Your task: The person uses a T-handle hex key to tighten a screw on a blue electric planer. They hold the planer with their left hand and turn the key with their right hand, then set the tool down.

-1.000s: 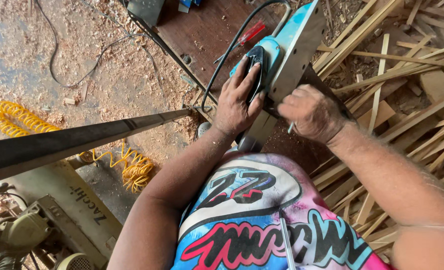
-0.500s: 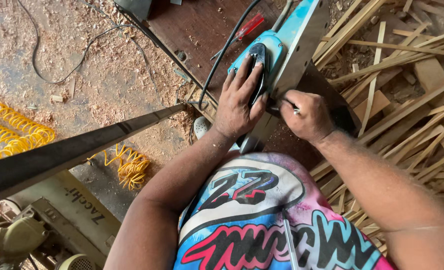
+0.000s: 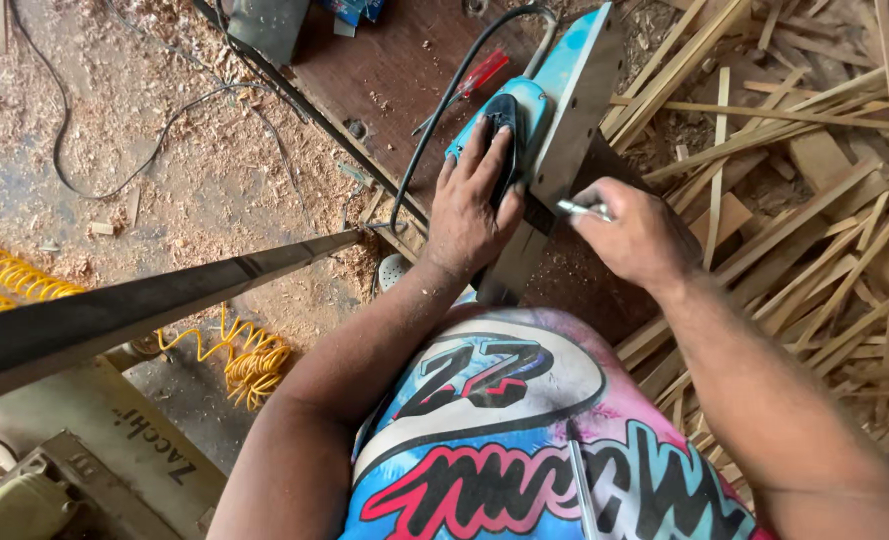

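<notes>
Two hands busy: left hand (image 3: 474,205) lies flat, pinning the blue planer (image 3: 509,115) down; right hand (image 3: 639,235) grips a small metal tool (image 3: 584,209) at its base. Keep pressing down so nothing slips.

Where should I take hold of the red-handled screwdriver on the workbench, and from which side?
Grip the red-handled screwdriver by its red handle, coming from above. It lies flat on the brown workbench, handle up and right, thin shaft running down-left. The black power cord and blue electric planer crowd its right, so approach from the left seems freer.
</notes>
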